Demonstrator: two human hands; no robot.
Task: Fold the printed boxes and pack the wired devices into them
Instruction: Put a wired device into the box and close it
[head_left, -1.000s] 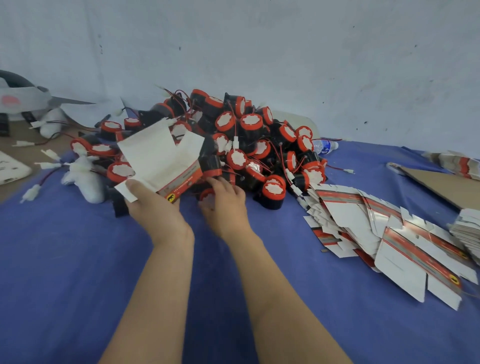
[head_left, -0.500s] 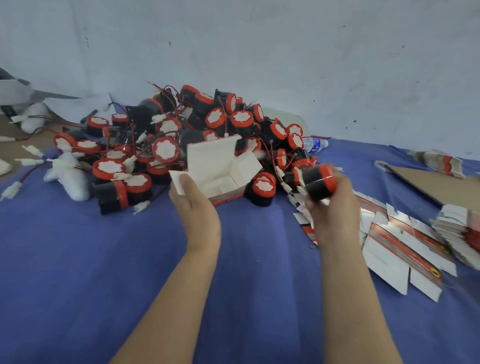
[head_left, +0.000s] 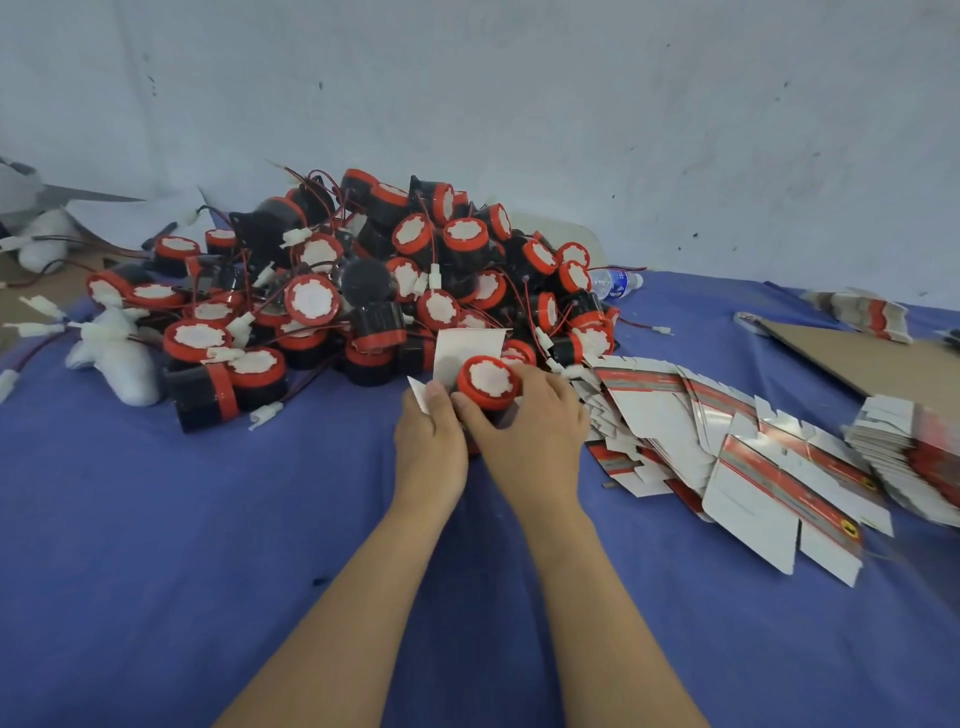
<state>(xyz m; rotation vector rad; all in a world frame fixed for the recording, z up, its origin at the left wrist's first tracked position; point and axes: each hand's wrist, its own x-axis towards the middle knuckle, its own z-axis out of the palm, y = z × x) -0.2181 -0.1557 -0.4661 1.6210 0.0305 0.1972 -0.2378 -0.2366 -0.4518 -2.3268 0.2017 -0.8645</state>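
A folded printed box (head_left: 467, 351) stands open on the blue cloth, its white lid flap raised. My left hand (head_left: 428, 444) grips the box from its left side. My right hand (head_left: 535, 431) holds a black wired device with a red rim and white face (head_left: 488, 382), which sits in the mouth of the box; the box body is mostly hidden behind both hands. A big heap of the same devices (head_left: 332, 291) with red wires lies behind. Flat unfolded boxes (head_left: 737, 452) fan out to the right.
The blue cloth (head_left: 156, 545) covers the table in front of a grey wall. A water bottle (head_left: 615, 283) lies behind the heap. White foam wads (head_left: 117, 353) sit at the left, a brown cardboard sheet (head_left: 872, 358) and a stack of flat boxes (head_left: 914, 441) at the right.
My right hand carried a device from the right side over to the box and set it into the opening. My left hand kept hold of the box, which now stands closer to me.
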